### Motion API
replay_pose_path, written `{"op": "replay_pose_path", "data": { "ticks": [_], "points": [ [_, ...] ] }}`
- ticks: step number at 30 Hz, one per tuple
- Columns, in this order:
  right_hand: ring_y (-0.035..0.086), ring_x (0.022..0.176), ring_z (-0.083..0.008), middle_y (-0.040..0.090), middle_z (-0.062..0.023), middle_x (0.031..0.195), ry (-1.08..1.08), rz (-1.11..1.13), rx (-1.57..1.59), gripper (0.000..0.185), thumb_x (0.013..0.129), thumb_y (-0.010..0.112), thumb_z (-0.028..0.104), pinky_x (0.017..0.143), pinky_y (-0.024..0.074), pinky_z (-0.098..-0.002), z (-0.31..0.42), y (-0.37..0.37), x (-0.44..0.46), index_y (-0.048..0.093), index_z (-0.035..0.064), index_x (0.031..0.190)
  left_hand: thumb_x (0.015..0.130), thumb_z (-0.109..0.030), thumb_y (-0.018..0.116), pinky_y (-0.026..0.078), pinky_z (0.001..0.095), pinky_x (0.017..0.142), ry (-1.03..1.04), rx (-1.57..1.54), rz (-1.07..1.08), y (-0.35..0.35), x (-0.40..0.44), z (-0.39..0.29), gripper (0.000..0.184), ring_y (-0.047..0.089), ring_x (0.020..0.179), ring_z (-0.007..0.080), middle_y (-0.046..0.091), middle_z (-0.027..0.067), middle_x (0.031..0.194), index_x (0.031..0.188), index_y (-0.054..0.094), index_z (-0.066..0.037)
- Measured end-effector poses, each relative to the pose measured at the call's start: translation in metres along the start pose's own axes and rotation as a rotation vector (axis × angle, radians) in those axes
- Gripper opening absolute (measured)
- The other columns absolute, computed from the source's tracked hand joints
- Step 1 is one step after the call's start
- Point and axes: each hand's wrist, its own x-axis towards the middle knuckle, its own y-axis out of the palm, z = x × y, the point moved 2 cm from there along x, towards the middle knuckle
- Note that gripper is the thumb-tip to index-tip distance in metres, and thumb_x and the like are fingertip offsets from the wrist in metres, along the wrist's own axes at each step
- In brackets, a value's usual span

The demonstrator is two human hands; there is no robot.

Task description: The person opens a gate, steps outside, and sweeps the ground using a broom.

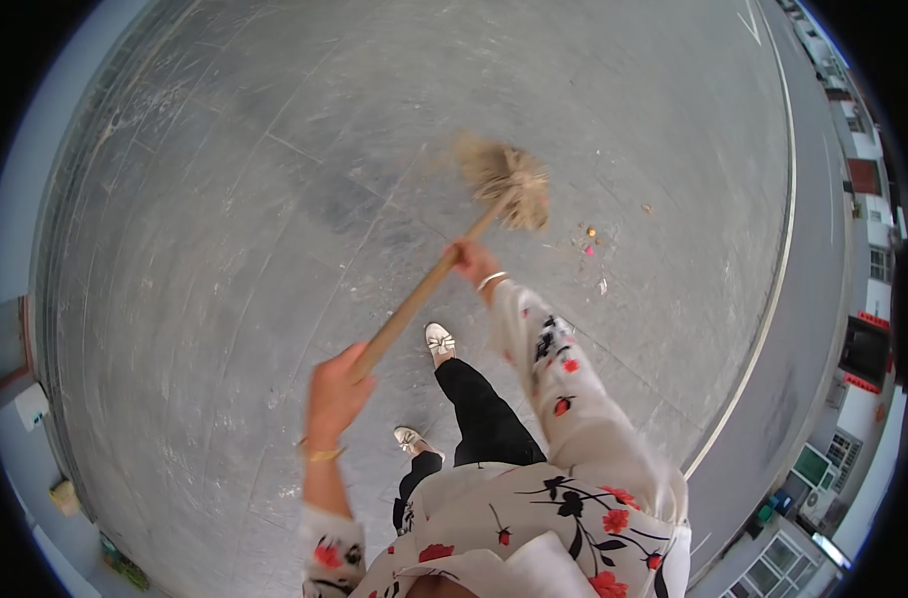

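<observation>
Both hands grip the wooden handle of a straw broom (414,299), which slants from lower left to upper right. My left hand (339,397), with a gold bracelet at its wrist, is closed around the upper end of the handle. Farther down, close to the bristles, my right hand (472,261) wraps the shaft; a pale bangle circles that wrist. The bristle head (509,181) is at the paving and smeared by motion. Bits of litter (591,239), one of them pink and one orange-yellow, lie to the right of the bristles.
Grey paving (225,299) with seams and scuffs spreads all around. My shoes (440,341) stand below the broom. A white line (763,339) borders a road at right, with buildings (863,349) beyond. A wall (15,229) runs along the left.
</observation>
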Motion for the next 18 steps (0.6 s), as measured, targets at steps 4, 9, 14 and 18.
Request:
{"op": "replay_pose_path", "data": {
  "ticks": [4, 9, 14, 18],
  "points": [
    [0.052, 0.063, -0.0250, 0.051, -0.0135, 0.068, -0.729, 0.351, -1.202, 0.012, 0.074, 0.049, 0.006, 0.060, 0.0468, -0.0343, 0.086, -0.060, 0.033, 0.044, -0.0036, 0.079, 0.062, -0.011, 0.059, 0.041, 0.0297, 0.057, 0.182, 0.074, 0.018, 0.078, 0.057, -0.012, 0.036, 0.052, 0.066, 0.0290, 0.054, 0.0156, 0.073, 0.096, 0.049, -0.004],
    [0.053, 0.065, -0.0214, 0.054, -0.0114, 0.069, 0.283, 0.136, -0.203, 0.011, 0.076, 0.048, 0.012, 0.062, 0.0467, -0.0318, 0.092, -0.016, -0.057, 0.048, 0.0022, 0.071, 0.060, -0.009, 0.062, 0.042, 0.0278, 0.060, 0.100, 0.027, 0.065, 0.018, 0.019, -0.028, 0.041, 0.054, 0.068, 0.0273, 0.055, 0.0155, 0.077, 0.099, 0.048, -0.004],
    [0.052, 0.062, -0.0123, 0.055, -0.0039, 0.069, 0.504, 0.279, -0.057, 0.016, 0.073, 0.052, 0.021, 0.058, 0.0449, -0.0217, -0.043, 0.040, -0.142, 0.052, 0.0066, 0.078, 0.055, 0.001, 0.063, 0.042, 0.0221, 0.056, -0.147, 0.261, 0.008, -0.100, -0.081, -0.049, 0.040, 0.053, 0.061, 0.0109, 0.056, 0.0113, 0.071, 0.093, 0.051, -0.001],
    [0.054, 0.072, -0.0219, 0.053, -0.0114, 0.077, 0.853, 0.224, 0.281, 0.007, 0.071, 0.052, 0.005, 0.072, 0.0453, -0.0342, -0.125, 0.106, -0.217, 0.047, 0.0002, 0.074, 0.052, 0.003, 0.063, 0.042, 0.0220, 0.055, -0.266, 0.343, -0.097, -0.176, -0.151, -0.079, 0.034, 0.052, 0.061, 0.0093, 0.057, 0.0109, 0.067, 0.084, 0.054, 0.003]
  ]
}}
